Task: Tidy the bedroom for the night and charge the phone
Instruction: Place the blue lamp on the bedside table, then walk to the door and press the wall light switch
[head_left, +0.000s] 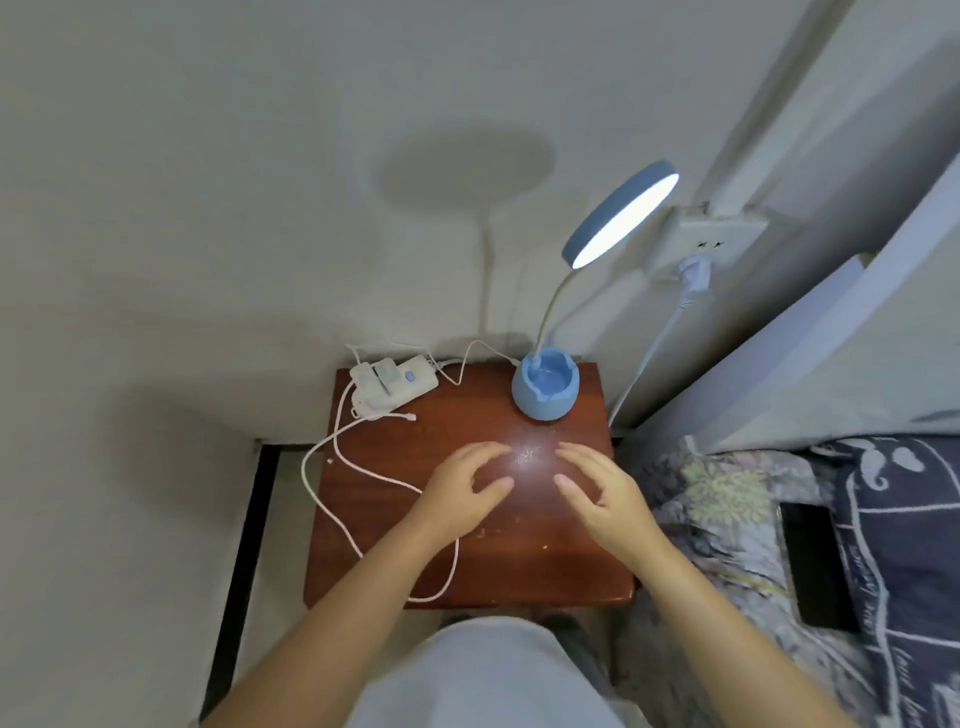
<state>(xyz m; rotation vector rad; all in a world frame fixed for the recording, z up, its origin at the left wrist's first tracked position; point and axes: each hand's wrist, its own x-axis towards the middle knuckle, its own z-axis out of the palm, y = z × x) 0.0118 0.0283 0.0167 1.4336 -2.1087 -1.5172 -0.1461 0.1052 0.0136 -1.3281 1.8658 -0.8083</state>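
A black phone (813, 566) lies on the bed at the right, partly under a dark patterned pillow (914, 561). On the wooden bedside table (545, 561) a white charging cable (343, 514) loops from a white power strip (393, 387) at the back left; its free plug end (410, 417) rests on the tabletop. My left hand (462, 493) and my right hand (602, 493) hover over the middle of the table, fingers spread, holding nothing.
A lit blue desk lamp (545, 389) stands at the table's back right, its head (621, 215) raised near a wall socket (701, 244) with a white plug in it. Floral bedding (727, 499) borders the table's right edge. White walls enclose the back and left.
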